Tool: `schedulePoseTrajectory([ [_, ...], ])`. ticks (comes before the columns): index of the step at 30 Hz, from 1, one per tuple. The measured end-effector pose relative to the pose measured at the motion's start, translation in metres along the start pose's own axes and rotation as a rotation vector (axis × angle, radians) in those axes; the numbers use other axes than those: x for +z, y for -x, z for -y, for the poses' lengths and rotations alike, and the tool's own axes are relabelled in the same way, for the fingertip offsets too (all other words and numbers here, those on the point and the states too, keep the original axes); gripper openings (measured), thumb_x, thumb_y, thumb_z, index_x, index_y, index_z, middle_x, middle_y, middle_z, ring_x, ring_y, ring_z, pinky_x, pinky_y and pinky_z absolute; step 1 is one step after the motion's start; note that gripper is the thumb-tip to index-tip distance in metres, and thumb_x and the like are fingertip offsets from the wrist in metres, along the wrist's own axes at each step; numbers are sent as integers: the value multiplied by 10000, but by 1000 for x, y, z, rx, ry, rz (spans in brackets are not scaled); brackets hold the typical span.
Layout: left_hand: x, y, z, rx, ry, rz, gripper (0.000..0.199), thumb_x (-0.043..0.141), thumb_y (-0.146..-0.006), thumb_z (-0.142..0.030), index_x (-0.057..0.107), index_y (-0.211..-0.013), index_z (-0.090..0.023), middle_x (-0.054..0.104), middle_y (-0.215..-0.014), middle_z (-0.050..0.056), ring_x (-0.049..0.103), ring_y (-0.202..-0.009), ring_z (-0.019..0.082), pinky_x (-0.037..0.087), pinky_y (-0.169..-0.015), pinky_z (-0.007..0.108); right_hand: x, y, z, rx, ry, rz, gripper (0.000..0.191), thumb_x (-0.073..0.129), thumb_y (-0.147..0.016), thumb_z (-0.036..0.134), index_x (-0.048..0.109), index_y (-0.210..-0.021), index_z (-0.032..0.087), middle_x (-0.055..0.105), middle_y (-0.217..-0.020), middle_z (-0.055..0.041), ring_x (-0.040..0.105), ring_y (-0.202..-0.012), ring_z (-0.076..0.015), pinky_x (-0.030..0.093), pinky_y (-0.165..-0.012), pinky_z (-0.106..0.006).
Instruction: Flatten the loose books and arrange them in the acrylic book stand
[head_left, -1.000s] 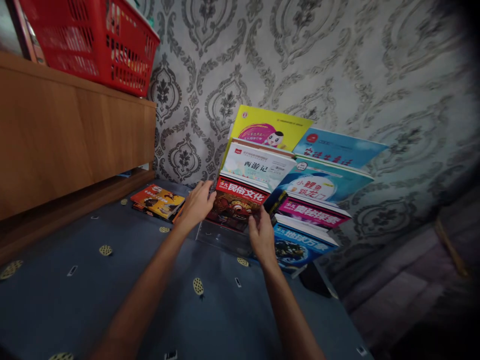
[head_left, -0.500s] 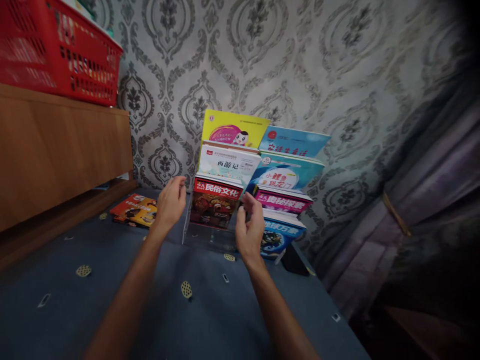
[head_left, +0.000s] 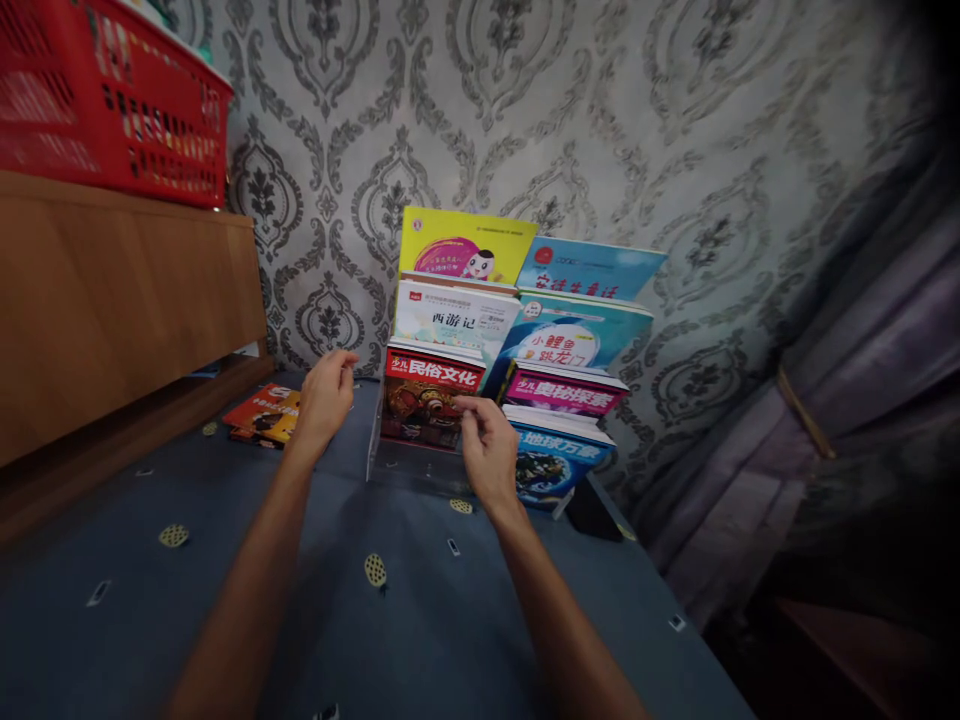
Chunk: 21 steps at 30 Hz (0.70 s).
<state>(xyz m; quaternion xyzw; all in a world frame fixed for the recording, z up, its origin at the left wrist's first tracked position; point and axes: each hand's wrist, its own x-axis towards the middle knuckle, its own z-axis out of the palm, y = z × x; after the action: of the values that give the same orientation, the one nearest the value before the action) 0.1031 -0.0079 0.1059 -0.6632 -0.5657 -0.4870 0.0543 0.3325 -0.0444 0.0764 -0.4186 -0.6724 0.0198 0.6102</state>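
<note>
Several books stand in tiers in a clear rack. At its front left is a dark red book, with a white book and a yellow book behind. On the right stand a blue book, a magenta book and two light blue ones. My left hand hovers left of the rack with its fingers bent and nothing visible in it. My right hand is before the dark red book, thumb and fingers apart, holding nothing.
Orange booklets lie on the dark blue patterned cloth, left of the rack. A red basket sits on a wooden cabinet. A black flat object lies right of the rack. Patterned wall behind, curtain at right.
My right hand has shifted slightly left, in front of the dark red book. My left hand has moved a little left, away from the rack. The books look unmoved.
</note>
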Motion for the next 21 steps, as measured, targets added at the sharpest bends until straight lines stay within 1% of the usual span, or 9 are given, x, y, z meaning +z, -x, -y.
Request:
schedulePoseTrajectory([
  [4,1,-1,6,11,-38,52,292,411,-907,-178,673,-1037,-179,709,-1058,88,640,-1017,226,489,-932,336,3,3,0,4,2,77,278,437,-909,223,712,-947,202,739,-921,-65,683,-839,-206,538,-753,-321],
  [7,0,-3,21,-6,-93,94,321,392,-918,-179,671,-1076,-179,710,-1105,83,634,-1064,221,476,-965,326,8,7,1,30,-31,163,277,441,-908,214,715,-941,197,758,-894,-58,705,-791,-197,546,-715,-305],
  [9,-3,-3,38,-69,-188,135,355,368,-929,-182,666,-1122,-176,705,-1149,92,628,-1104,232,464,-991,336,15,12,1,38,-48,246,284,439,-910,199,719,-955,199,765,-868,-51,718,-784,-194,549,-716,-300],
  [11,-6,-1,57,-187,-335,212,386,348,-944,-201,656,-1175,-172,691,-1202,120,619,-1146,261,459,-1003,361,24,20,3,32,-45,363,299,438,-906,166,724,-988,202,768,-858,-46,727,-796,-190,545,-731,-292],
  [13,-6,3,76,-311,-463,315,403,343,-951,-227,655,-1197,-161,680,-1227,160,610,-1174,299,462,-997,396,37,33,5,4,-14,508,322,448,-882,114,724,-1022,202,771,-887,-49,728,-820,-190,536,-754,-287],
  [15,-3,8,91,-385,-512,388,401,362,-945,-244,668,-1181,-139,682,-1217,196,607,-1183,333,468,-986,434,52,50,8,-44,46,653,342,477,-848,68,719,-1047,206,771,-939,-57,721,-867,-200,521,-791,-290],
  [18,9,18,107,-428,-527,444,422,430,-933,-328,644,-1231,-118,636,-1305,230,536,-1282,378,435,-1026,509,74,82,9,-123,97,820,323,504,-852,43,701,-1038,218,757,-978,-59,699,-911,-204,498,-814,-283],
  [20,20,24,114,-444,-533,472,513,466,-925,-427,596,-1305,-109,569,-1398,245,435,-1377,405,371,-1079,567,86,102,6,-159,111,904,274,523,-858,34,687,-979,217,734,-928,-49,675,-869,-194,486,-789,-275],
  [21,26,27,117,-448,-535,490,572,469,-920,-480,570,-1339,-103,535,-1435,250,383,-1414,413,337,-1100,587,91,111,4,-173,125,922,241,538,-855,31,679,-934,209,718,-898,-50,658,-864,-198,482,-791,-282],
])
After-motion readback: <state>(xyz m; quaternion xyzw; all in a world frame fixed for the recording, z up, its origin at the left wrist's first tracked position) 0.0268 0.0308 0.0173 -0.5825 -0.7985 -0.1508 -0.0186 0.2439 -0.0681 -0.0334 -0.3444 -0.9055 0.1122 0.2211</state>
